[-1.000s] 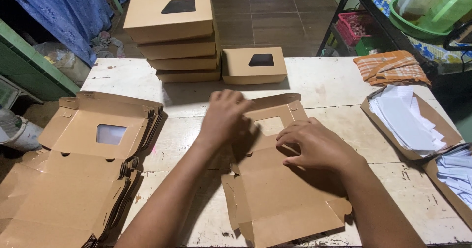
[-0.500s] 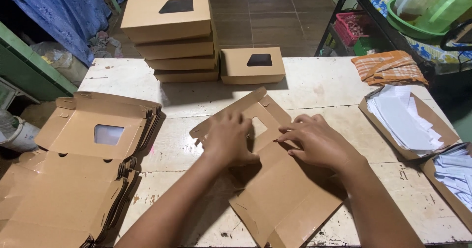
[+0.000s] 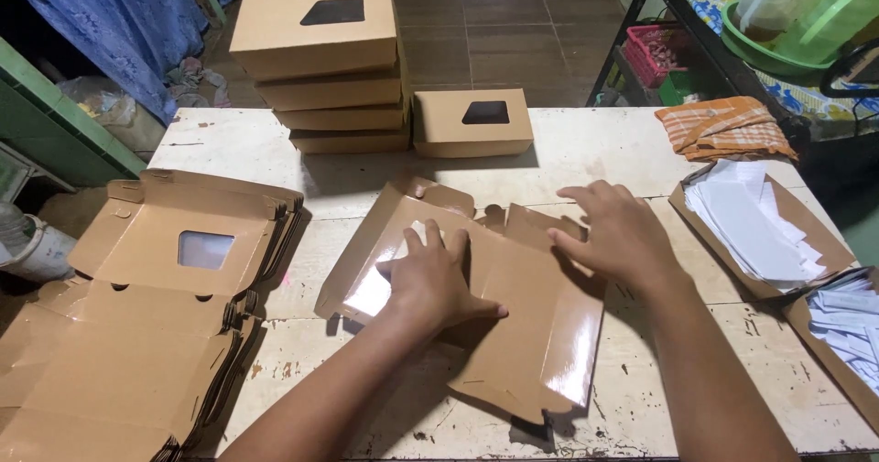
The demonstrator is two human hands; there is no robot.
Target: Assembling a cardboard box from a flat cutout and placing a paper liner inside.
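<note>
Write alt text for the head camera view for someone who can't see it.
Two bare hands, left hand and right hand, press on a flat brown windowed box blank on a worn white table. A pile of flat blanks lies left; folded boxes stand behind.

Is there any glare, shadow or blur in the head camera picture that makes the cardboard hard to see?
In the head view, glare whitens two patches of the glossy brown unfolded cardboard box, beside the left hand and near its lower right edge; the stack of folded brown window boxes throws a soft shadow onto the worn white table; the right hand looks sharp, without motion blur.
</note>
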